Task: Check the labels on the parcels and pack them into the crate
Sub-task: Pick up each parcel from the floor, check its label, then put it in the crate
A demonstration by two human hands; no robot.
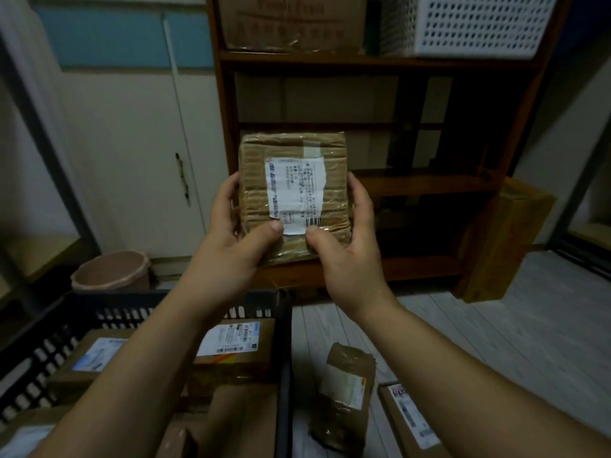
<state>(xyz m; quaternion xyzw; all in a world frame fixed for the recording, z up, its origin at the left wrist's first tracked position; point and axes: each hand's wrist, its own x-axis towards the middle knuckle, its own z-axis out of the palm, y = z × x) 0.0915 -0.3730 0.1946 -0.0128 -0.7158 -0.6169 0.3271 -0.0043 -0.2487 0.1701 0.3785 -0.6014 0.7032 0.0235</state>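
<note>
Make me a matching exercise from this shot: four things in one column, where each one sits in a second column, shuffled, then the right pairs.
Things
1. parcel with the white label
2. white perforated basket
3. pink bin
4. black crate

Places
A. on the floor, left of the wooden shelf
B. held up by the left hand and right hand
C. on the shelf, top right
D. bottom left, holding labelled parcels

Pairs: 1-B, 2-C, 3-A, 4-D
</note>
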